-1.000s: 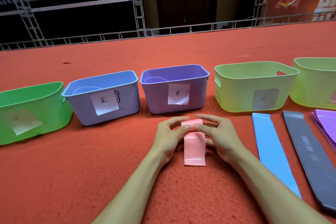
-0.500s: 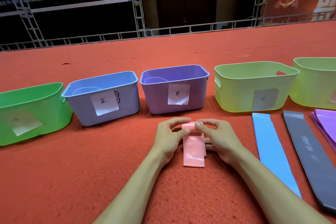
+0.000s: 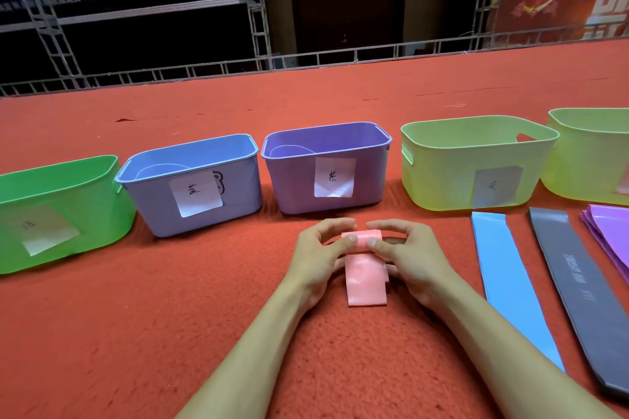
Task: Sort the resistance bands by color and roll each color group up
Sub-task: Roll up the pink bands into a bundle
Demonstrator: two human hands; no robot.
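A pink resistance band (image 3: 367,279) lies on the red carpet in front of me, its far end wound into a roll. My left hand (image 3: 320,255) and my right hand (image 3: 408,257) both pinch that roll from either side, thumbs on top. The loose tail reaches toward me. To the right lie a light blue band (image 3: 507,279), a dark grey band (image 3: 578,286) and a stack of purple bands (image 3: 609,231), all flat.
Labelled bins stand in a row behind the hands: green (image 3: 58,214), blue (image 3: 190,180), purple (image 3: 326,167), yellow-green (image 3: 476,160) and another yellow-green one (image 3: 592,153) at the right edge. A metal railing runs along the carpet's far edge.
The roll has grown thicker and moved toward me, and the pink band's loose tail has become shorter. Both hands stayed on the roll.
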